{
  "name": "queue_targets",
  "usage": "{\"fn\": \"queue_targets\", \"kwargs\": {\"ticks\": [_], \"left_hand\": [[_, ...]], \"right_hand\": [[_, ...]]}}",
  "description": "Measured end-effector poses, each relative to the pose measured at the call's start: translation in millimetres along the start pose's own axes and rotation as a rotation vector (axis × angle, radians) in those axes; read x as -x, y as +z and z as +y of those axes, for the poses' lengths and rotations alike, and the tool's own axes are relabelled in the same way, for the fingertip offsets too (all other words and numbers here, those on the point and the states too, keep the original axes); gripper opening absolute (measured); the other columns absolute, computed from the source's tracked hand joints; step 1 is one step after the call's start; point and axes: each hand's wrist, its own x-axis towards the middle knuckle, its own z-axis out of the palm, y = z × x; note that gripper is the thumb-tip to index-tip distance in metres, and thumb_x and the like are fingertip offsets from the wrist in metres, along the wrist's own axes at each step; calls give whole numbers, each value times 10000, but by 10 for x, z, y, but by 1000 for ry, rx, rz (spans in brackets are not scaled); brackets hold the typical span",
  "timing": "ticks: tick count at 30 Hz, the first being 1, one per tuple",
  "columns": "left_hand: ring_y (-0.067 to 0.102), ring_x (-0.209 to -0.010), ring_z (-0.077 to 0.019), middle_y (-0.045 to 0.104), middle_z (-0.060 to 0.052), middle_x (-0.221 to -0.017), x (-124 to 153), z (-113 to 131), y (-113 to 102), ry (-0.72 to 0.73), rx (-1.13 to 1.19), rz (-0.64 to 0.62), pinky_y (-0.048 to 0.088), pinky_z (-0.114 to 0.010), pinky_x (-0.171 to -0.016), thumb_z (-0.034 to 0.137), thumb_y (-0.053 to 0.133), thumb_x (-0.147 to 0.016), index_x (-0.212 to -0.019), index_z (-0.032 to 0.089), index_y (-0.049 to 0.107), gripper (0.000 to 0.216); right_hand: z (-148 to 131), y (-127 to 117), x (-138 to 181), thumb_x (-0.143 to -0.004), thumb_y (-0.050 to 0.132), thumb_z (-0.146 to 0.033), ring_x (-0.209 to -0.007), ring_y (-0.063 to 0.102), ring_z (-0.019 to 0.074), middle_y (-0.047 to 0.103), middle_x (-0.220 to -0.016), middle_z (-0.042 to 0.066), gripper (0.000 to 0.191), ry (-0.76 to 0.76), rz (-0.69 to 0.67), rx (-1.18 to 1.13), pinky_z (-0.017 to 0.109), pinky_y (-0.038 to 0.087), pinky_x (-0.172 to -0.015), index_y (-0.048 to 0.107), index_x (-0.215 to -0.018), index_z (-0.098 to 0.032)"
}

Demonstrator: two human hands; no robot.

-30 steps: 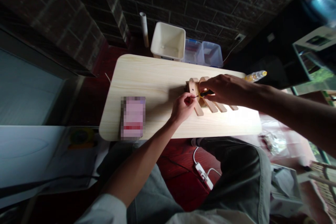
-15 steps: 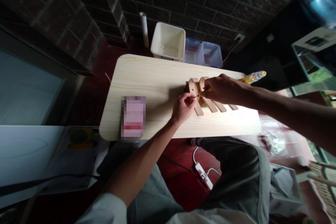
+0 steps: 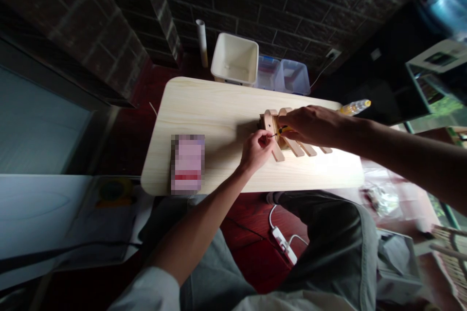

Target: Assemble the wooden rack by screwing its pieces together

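A small wooden rack [image 3: 288,143] of several slats lies on the pale wooden table [image 3: 219,107]. My right hand [image 3: 314,125] is closed round a screwdriver [image 3: 281,130] with a yellow and black handle, its thin tip pointing left toward the rack's left end piece. My left hand [image 3: 257,149] is pinched right at that tip, beside the rack's left slat. What its fingers hold is too small to make out.
A blurred pink box [image 3: 188,163] sits at the table's near left edge. A yellow-capped bottle [image 3: 353,106] lies at the far right edge. A white tub [image 3: 235,58] and two clear bins [image 3: 284,75] stand on the floor behind. A power strip [image 3: 284,245] lies below.
My right hand has turned slightly on the screwdriver handle, so less of the black grip shows. My left hand stays pinched at the tip. The view shifted a little to the right.
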Motion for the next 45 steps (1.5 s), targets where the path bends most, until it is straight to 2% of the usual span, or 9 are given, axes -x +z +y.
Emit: {"fn": "queue_targets", "kwargs": {"ticks": [5, 9, 13, 17, 24, 29, 33, 40, 45], "left_hand": [[753, -768, -159, 849, -41, -942, 2, -20, -4, 5, 8, -11, 605, -262, -739, 204, 747, -952, -980, 215, 782, 47], [745, -759, -157, 834, -31, -921, 1, -35, 3, 1, 3, -10, 602, -259, -733, 239, 775, -952, -987, 218, 778, 41], [735, -750, -161, 822, -28, -895, -18, -44, 8, 6, 2, -11, 598, -262, -725, 227, 763, -958, -986, 218, 771, 30], [732, -764, -168, 820, -48, -916, -2, -54, 5, 6, -3, -34, 603, -276, -747, 206, 744, -972, -979, 207, 754, 12], [718, -778, -162, 795, -47, -973, 214, -34, -53, 34, -58, -40, 598, -266, -747, 279, 760, -978, -1006, 228, 732, 65], [701, -761, -152, 768, -38, -956, 381, -9, -165, 21, -30, -79, 574, -249, -705, 353, 738, -999, -1010, 229, 721, 127], [695, -748, -155, 764, -41, -928, 500, -60, -239, -13, 18, -96, 560, -243, -667, 437, 781, -969, -987, 218, 724, 227], [694, -750, -162, 754, -25, -868, 551, -103, -240, -59, 135, -76, 571, -263, -690, 585, 866, -869, -929, 211, 714, 408], [713, -793, -165, 766, -21, -891, 579, -19, -231, -90, 180, -61, 592, -274, -735, 634, 878, -826, -922, 207, 715, 468]], "right_hand": [[-74, 22, -66, -1126, 598, -430, -958, 779, 289, 817, -1056, 151, 333, 164, -12, -27, 317, 411, -694, 780, -1233, -172], [-158, -17, -81, -1100, 616, -466, -983, 790, 306, 817, -1082, 182, 382, 257, -21, -36, 317, 411, -661, 767, -1253, -151], [-117, 7, -66, -1008, 716, -361, -939, 785, 286, 819, -1132, 138, 352, 207, -14, -62, 310, 384, -630, 718, -1321, -201], [-94, 3, -15, -1023, 676, -253, -998, 784, 282, 821, -1170, 131, 307, 89, -2, -56, 313, 394, -673, 700, -1324, -199], [-247, -5, 150, -1025, 679, -298, -1016, 803, 302, 833, -1181, 169, 274, 50, 48, -44, 322, 456, -728, 735, -1263, -173], [-410, 11, 265, -1018, 669, -317, -957, 829, 322, 847, -1140, 203, 343, 91, 53, -75, 327, 504, -682, 757, -1301, -145], [-551, 51, 286, -1035, 644, -301, -993, 842, 341, 842, -1167, 252, 328, 48, 33, -68, 324, 546, -662, 795, -1230, -85], [-673, -37, 366, -1038, 674, -241, -1066, 847, 354, 839, -1177, 277, 326, 71, 31, -116, 345, 626, -818, 804, -1276, -59], [-724, -32, 514, -1076, 552, -154, -1142, 829, 386, 816, -1185, 319, 324, 80, 118, -106, 392, 621, -872, 791, -1258, -32]]}}
